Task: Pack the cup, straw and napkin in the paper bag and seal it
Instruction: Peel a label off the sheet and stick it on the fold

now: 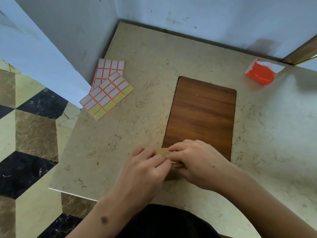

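I see both hands at the bench's (120, 152) near edge: left hand (145, 169) and right hand (197, 162) have fingers curled, pinching the brown paper bag (163, 151) between them. The bag sits by the near end of the wooden board (200, 114), mostly hidden. Two sticker sheets (108, 90) lie far left, a red packet (260, 73) far right.

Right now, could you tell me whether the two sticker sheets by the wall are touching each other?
Touching. The head view shows the nearer sticker sheet lying tilted across the lower part of the farther sticker sheet, overlapping it with no gap.
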